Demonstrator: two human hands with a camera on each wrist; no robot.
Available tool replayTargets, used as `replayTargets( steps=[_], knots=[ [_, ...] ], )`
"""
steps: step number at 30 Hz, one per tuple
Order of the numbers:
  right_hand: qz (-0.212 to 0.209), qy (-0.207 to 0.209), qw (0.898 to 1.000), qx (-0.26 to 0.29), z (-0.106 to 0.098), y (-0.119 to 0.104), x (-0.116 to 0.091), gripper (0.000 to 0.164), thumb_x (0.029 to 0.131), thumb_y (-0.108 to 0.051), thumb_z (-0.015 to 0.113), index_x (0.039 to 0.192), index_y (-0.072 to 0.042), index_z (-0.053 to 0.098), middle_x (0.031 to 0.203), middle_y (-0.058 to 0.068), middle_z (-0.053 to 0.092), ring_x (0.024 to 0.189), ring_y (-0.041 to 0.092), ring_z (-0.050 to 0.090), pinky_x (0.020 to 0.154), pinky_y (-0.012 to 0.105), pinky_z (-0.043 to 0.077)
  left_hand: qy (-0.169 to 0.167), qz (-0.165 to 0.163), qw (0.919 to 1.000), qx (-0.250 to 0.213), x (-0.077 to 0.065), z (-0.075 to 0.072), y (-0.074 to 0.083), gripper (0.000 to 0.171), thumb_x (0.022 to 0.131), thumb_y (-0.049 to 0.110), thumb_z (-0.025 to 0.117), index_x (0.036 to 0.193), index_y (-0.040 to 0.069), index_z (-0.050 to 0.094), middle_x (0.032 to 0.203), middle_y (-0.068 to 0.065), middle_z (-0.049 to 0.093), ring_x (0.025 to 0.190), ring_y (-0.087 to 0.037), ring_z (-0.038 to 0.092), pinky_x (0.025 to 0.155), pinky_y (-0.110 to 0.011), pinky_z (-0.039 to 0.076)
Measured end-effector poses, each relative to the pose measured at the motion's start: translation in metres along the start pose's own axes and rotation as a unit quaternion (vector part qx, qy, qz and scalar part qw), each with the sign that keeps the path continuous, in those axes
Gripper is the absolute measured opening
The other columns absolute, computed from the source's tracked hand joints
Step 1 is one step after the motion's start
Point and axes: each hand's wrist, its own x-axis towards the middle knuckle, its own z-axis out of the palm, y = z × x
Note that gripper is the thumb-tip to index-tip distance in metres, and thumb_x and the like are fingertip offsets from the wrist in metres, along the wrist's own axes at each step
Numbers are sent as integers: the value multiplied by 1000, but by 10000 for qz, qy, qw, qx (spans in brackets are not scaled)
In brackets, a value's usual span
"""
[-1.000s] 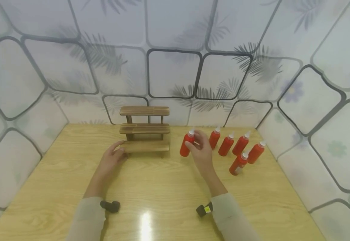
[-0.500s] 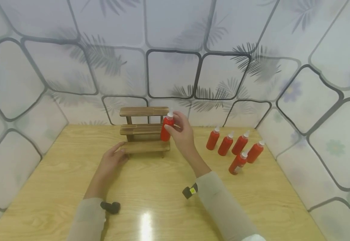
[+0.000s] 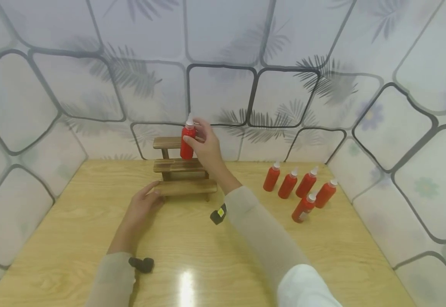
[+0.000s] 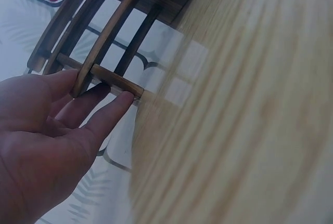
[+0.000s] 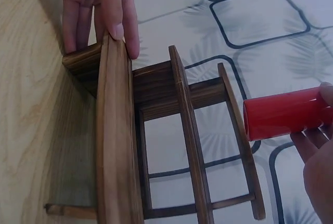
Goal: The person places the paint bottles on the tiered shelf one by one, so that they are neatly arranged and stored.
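Observation:
A three-step wooden display stand (image 3: 187, 187) stands near the back wall. My left hand (image 3: 140, 207) grips the left end of its lowest board; the left wrist view shows the thumb over the board and fingers at the frame below. My right hand (image 3: 209, 151) holds a red squeeze bottle (image 3: 186, 143) with a white nozzle cap, upright, thumb on one side and fingers behind. In the head view the bottle overlaps the top board. From the right wrist view, the bottle's base (image 5: 250, 121) is right at the top board's edge.
Several more red bottles (image 3: 288, 185) with white nozzles stand grouped on the right of the wooden table (image 3: 192, 251). A patterned wall (image 3: 223, 94) rises close behind the stand, with side walls at left and right.
My right hand has carried the red squeeze bottle up and to the left, from beside the stand to its top board. My left hand has stayed in place.

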Motion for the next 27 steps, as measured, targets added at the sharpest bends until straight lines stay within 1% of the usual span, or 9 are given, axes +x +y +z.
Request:
replayTargets(
  steps=[6, 10, 16, 20, 24, 27],
  knots=[
    [22, -181, 9995, -255, 21, 1, 19, 57, 95, -19, 73, 146, -22, 48, 140, 5, 61, 126, 15, 59, 105, 27, 55, 13, -1, 9999, -104, 1, 0, -1, 61, 108, 38, 47, 161, 18, 25, 155, -28, 39, 135, -40, 51, 109, -36, 49],
    [-76, -269, 9991, -327, 32, 2, 27, 56, 95, -20, 72, 146, -21, 48, 140, 6, 61, 126, 14, 59, 105, 25, 54, 38, -22, 9996, -268, 2, 1, -2, 61, 107, 36, 49, 160, 16, 26, 155, -29, 38, 135, -41, 50, 107, -34, 50],
    [-166, -246, 9987, -426, 48, 7, 39, 56, 95, -20, 72, 146, -21, 48, 138, 4, 63, 123, 14, 61, 102, 23, 56, 65, -26, 9994, -348, 3, 1, -1, 60, 108, 33, 49, 160, 14, 27, 156, -30, 36, 135, -42, 49, 106, -33, 51],
    [-205, -201, 9990, -356, 58, 12, 46, 55, 96, -20, 72, 145, -20, 47, 139, 5, 62, 122, 16, 62, 101, 23, 56, 89, -4, 9989, -465, 1, 2, 0, 59, 108, 29, 48, 160, 12, 26, 157, -31, 34, 138, -43, 46, 107, -33, 50],
    [-248, -101, 9990, -345, 67, 14, 50, 53, 95, -19, 72, 143, -20, 49, 138, 5, 62, 120, 16, 63, 99, 21, 56, 126, -50, 9972, -734, 2, 4, -1, 59, 108, 26, 48, 160, 11, 26, 156, -31, 34, 140, -41, 45, 109, -31, 49],
    [-368, -193, 9976, -552, 71, 14, 53, 53, 96, -18, 71, 144, -18, 48, 138, 6, 62, 122, 15, 62, 99, 18, 55, 163, -92, 9952, -959, 3, 5, -2, 58, 108, 24, 49, 159, 10, 28, 154, -31, 37, 139, -37, 47, 108, -28, 50]
  ],
)
